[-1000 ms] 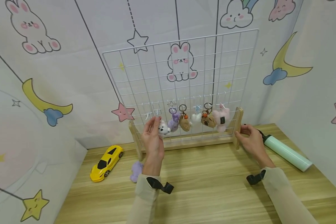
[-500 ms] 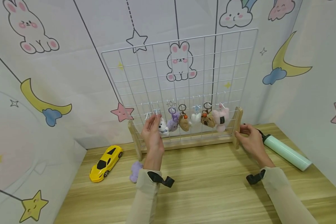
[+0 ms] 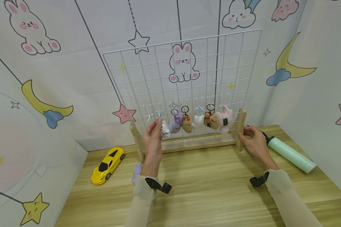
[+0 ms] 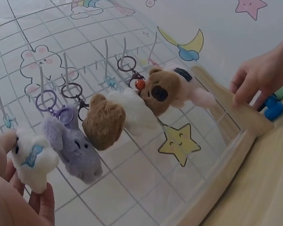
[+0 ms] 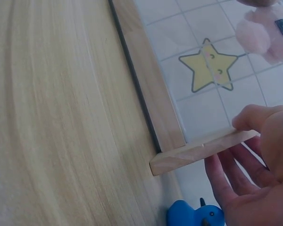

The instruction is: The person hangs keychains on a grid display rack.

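At the left end of a row of plush keychains, my left hand (image 3: pixel 152 140) holds a small white plush keychain (image 4: pixel 35 157) with a blue bow. Its fingers lie around the toy, and a light-blue clasp (image 4: pixel 8 121) shows above, at a hook on the white wire grid (image 3: pixel 184 72). Beside it hang a lilac plush (image 4: pixel 73 148), a brown plush (image 4: pixel 104 123), another white one (image 4: pixel 134 112), a brown bear (image 4: pixel 161 92) and a pink plush (image 3: pixel 224 120). My right hand (image 3: pixel 255 143) grips the right wooden upright (image 3: pixel 241 130) of the stand between thumb and fingers.
A yellow toy car (image 3: pixel 108 165) lies at the left of the wooden table (image 3: pixel 204 189). Near my left forearm is a purple plush (image 3: pixel 137 172), partly covered. A mint-green cylinder (image 3: pixel 292 154) lies at the right. A blue toy (image 5: pixel 193 214) sits behind the upright.
My left hand rose slightly toward the hook, then came down and a little left, still at the white plush, which has turned. The right hand stays on the upright.
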Motion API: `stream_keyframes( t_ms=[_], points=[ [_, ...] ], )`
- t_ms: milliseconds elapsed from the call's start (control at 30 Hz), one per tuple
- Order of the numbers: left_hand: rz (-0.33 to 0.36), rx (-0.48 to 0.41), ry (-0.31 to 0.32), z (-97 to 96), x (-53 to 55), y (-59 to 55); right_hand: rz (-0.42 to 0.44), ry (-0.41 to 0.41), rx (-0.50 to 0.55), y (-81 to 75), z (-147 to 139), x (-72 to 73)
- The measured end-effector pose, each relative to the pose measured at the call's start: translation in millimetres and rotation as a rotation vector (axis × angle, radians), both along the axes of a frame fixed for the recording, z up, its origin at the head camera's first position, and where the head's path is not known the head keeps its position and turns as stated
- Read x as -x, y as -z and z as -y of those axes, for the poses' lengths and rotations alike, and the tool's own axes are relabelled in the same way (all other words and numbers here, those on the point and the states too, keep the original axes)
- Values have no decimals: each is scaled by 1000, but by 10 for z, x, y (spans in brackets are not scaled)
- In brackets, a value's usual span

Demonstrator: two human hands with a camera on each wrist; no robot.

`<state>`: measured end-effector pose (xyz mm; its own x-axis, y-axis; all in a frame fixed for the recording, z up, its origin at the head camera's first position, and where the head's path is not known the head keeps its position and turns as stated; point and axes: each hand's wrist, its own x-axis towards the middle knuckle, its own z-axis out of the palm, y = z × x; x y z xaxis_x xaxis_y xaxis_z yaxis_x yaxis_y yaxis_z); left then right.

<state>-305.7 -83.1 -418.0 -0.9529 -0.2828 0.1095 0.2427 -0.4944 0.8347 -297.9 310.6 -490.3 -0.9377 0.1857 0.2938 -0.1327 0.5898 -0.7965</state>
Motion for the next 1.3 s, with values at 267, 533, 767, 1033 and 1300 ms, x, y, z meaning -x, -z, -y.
stream_keyframes(
  t_ms=[267,533,767,1033,1300],
  points=[
    [78,164,127,242,-91,262,-9,-1,-1,-18,5,-2],
    [70,361,230,556,-248,451,2,-7,13,-35,17,-1],
    [93,669,181,866,-485,552,6,-13,7,-22,16,2],
    [104,937,105,1221,-671,696,5,-9,-2,-1,13,-2],
    [19,1296,261,1418,-695,783,-6,-17,2,-7,9,-27]
  ],
)
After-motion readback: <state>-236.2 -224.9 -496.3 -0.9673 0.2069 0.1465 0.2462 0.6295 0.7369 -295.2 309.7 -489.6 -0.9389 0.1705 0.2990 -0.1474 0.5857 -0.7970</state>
